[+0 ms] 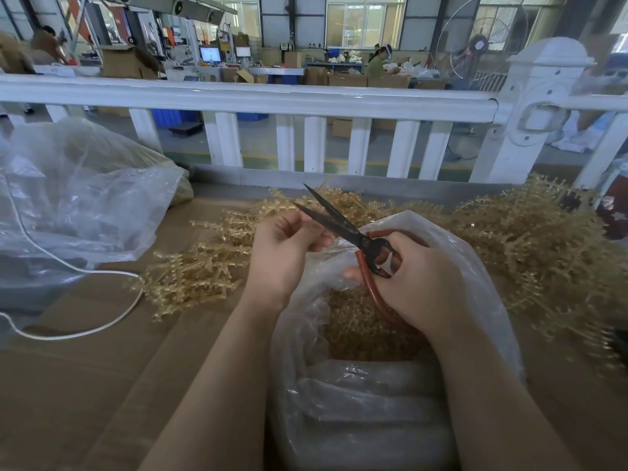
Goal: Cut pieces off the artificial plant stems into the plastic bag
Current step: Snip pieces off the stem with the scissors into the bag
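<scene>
Bag (475,266): clear plastic, lower centre of frame, mouth open upward and directly under both hands, so that cut pieces should drop straight in. A bed of tan pieces (360,331) already lies inside.

Right hand (421,283): centre right, fingers curled round the red handles of the scissors (343,229). Blades parted, tips pointing to the upper left, over the bag's far rim.

Left hand (285,246): centre, fingers curled and pinching a small stem piece at the blades; the piece is too small to tell apart clearly.

Stems (193,273): tan loose heap on the desk (85,385) left of the hands; a larger heap at centre right, both within reach.

Cord (85,329): white, looped at lower left, well apart from the blades.

Second bag (85,198): upper left, crumpled.

Fence (258,100): white, closes the desk's far edge. Open room lies at lower left.
</scene>
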`<state>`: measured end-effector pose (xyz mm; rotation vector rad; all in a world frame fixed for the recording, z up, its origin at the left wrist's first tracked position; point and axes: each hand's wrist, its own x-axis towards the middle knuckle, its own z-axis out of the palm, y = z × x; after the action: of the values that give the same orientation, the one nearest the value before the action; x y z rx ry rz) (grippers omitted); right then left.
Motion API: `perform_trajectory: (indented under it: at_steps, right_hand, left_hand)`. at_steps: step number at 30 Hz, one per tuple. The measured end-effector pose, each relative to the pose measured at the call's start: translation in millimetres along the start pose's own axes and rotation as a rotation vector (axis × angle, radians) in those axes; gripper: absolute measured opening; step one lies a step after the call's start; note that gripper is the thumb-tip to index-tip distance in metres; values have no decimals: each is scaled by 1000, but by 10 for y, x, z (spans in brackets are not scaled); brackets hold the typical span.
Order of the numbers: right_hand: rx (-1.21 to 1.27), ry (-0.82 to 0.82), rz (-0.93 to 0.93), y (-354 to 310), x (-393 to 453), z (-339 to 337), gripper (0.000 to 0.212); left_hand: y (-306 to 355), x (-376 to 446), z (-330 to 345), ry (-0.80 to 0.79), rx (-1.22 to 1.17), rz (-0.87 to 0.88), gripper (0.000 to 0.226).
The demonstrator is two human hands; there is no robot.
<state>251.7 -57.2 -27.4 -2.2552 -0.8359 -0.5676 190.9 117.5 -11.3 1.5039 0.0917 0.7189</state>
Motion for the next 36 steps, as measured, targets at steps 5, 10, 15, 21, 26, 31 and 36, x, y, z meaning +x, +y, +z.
perform_trajectory:
  at_steps: [5,10,15,21,26,31,36]
  right_hand:
    - [8,22,-36,-9,-2,-19,69]
    - [6,40,-51,29,-4,-2,66]
    - [-5,70,-50,43,-10,23,68]
    - [-11,69,-61,62,3,27,65]
    - [1,99,-56,24,-9,24,64]
    - [50,106,-60,17,-17,23,74]
    - [35,133,-86,16,-11,29,68]
  left_hand:
    - [-20,-12,20,-51,110,53,20]
    - [-37,-2,15,-59,103,58,22]
    - [-39,-10,7,-66,84,53,27]
    - [-27,-23,15,-66,58,65,23]
    - [-34,-20,7,-66,71,68,16]
    - [-37,-11,-1,-73,66,63,15]
    - [-32,-18,-7,-90,59,72,17]
